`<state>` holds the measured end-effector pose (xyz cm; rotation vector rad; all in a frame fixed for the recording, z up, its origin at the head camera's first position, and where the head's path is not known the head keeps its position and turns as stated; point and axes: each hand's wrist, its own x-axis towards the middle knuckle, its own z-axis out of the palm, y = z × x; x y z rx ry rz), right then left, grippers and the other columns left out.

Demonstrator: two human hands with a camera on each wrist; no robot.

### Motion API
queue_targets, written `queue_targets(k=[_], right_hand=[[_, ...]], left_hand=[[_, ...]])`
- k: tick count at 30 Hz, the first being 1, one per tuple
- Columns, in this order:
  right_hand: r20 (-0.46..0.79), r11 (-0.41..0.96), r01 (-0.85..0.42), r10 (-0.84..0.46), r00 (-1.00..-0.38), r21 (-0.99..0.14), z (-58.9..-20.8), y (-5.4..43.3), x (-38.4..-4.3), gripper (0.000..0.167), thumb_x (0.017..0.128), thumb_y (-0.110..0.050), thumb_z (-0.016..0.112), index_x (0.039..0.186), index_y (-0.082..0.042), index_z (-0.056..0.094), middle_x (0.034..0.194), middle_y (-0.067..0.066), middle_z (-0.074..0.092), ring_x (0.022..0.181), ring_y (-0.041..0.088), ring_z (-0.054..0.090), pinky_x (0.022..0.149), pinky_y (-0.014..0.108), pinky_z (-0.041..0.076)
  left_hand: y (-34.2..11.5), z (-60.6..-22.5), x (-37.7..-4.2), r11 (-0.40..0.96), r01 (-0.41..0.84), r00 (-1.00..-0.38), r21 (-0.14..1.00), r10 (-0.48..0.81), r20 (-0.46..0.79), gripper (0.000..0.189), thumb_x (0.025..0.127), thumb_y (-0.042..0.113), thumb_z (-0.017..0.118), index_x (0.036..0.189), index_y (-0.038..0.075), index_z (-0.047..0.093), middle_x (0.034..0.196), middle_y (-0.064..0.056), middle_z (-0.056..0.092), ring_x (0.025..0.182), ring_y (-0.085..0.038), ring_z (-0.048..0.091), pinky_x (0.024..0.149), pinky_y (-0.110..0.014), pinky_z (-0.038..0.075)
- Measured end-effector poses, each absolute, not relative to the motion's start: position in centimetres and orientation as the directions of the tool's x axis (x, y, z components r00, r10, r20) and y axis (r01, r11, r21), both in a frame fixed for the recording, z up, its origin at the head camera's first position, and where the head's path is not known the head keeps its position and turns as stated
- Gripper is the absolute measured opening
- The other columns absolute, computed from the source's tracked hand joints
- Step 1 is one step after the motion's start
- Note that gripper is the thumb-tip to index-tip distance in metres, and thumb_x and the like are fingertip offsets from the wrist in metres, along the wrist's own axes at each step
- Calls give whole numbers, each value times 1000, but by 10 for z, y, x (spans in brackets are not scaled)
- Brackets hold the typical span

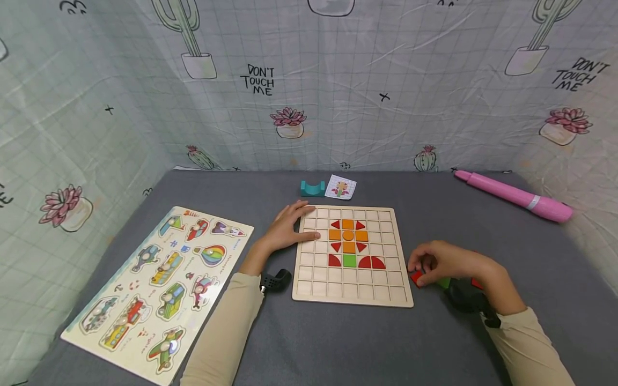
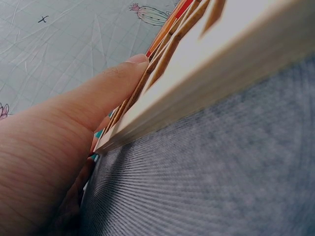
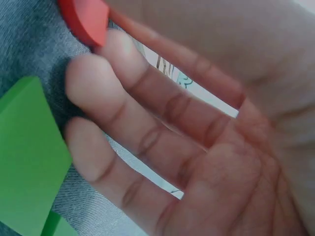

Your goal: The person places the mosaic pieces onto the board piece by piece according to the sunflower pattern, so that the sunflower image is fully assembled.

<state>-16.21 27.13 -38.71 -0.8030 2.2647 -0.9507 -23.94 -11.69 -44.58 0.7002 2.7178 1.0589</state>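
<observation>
A square wooden grid board (image 1: 306, 289) lies in the middle with red, orange and green pieces in its cells. My left hand (image 1: 288, 228) rests on its left edge, thumb (image 2: 115, 86) lying over the top face and the other fingers spread toward the far corner. To the right of the board, my right hand (image 1: 441, 261) pinches a red piece (image 1: 416, 277) with a curved side, low over the cloth. In the right wrist view this red piece (image 3: 87, 22) shows at the fingertips. A green piece (image 3: 34, 157) lies beside the curled fingers.
Another red piece (image 1: 477, 283) is partly hidden behind my right wrist. Beyond the board stand a teal holder (image 1: 313, 188) and a small pattern card (image 1: 340, 187). A vehicle picture puzzle (image 1: 193, 284) lies on the left, and a pink pen-shaped object (image 1: 514, 196) at the far right.
</observation>
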Motion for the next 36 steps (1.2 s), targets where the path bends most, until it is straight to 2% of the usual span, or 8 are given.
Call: queue_targets(k=[5, 13, 16, 21, 29, 36], right_hand=[[-238, 601, -303, -655, -717, -740, -389, 275, -166, 33, 83, -15, 78, 108, 1, 63, 87, 2, 57, 71, 7, 53, 62, 25, 49], [-163, 625, -370, -629, -760, -687, -388, 279, -166, 22, 87, -14, 74, 103, 0, 67, 89, 1, 60, 72, 5, 54, 63, 25, 50], [-142, 641, -377, -608, -781, -669, -388, 280, -166, 25, 86, -14, 75, 104, 1, 67, 88, 1, 58, 69, 3, 52, 60, 25, 48], [-137, 609, -378, -631, -764, -697, -390, 283, -166, 38, 82, -11, 79, 114, 3, 64, 93, 5, 58, 68, 6, 52, 58, 25, 49], [-141, 588, -398, -665, -733, -705, -390, 280, -168, 27, 85, -7, 75, 109, 0, 67, 95, 3, 58, 69, 6, 51, 57, 24, 48], [-88, 592, -449, -663, -744, -669, -394, 275, -167, 20, 86, -8, 74, 103, -1, 67, 86, 0, 57, 68, 3, 50, 57, 24, 47]], left_hand=[[-117, -446, -239, 644, 365, -883, 672, 468, 31, 74, 86, 36, 74, 149, 14, 42, 160, -10, 24, 150, -33, 8, 118, -57, 5], [-116, -444, -239, 653, 352, -887, 670, 462, 16, 75, 86, 37, 74, 150, 16, 41, 160, -9, 24, 150, -33, 7, 118, -57, 6], [-116, -444, -239, 652, 351, -887, 672, 462, 14, 75, 86, 37, 74, 150, 16, 41, 160, -9, 24, 150, -34, 7, 118, -58, 6], [-116, -444, -239, 651, 353, -886, 672, 463, 18, 75, 86, 37, 74, 150, 15, 41, 160, -9, 24, 150, -33, 7, 119, -57, 5], [-117, -442, -238, 647, 366, -883, 669, 468, 31, 74, 86, 36, 74, 149, 14, 42, 160, -10, 24, 149, -36, 8, 118, -57, 6], [-116, -443, -238, 649, 356, -886, 672, 464, 20, 74, 86, 37, 73, 150, 15, 41, 160, -9, 24, 150, -35, 7, 118, -58, 7]])
